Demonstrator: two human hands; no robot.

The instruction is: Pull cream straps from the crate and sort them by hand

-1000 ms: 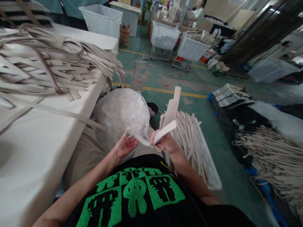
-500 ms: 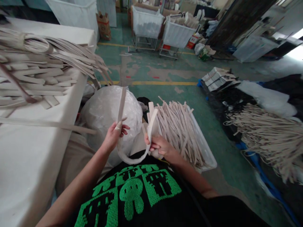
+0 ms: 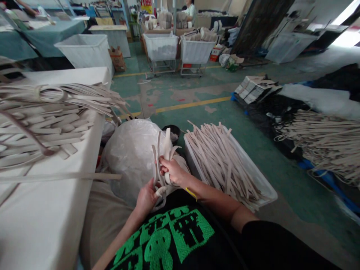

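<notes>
My right hand (image 3: 172,171) grips a small bunch of cream strips (image 3: 165,147) whose ends stick up above the fist. Just below it, my left hand (image 3: 146,198) holds the folded lower loop of the same strips. Both hands are close together in front of my chest, beside a white plastic bag (image 3: 131,155) on my lap. To the right, a white tray (image 3: 254,174) holds several more cream strips (image 3: 219,157).
A white table (image 3: 47,210) at my left carries a large tied bundle of strips (image 3: 50,112). More strips (image 3: 323,140) lie heaped on the floor at right. White bins on carts (image 3: 180,50) and a person stand far back across the green floor.
My hands have come together; the strip that hung in a loop between them is now folded and gathered with the bunch in my right hand. The camera has tilted up.
</notes>
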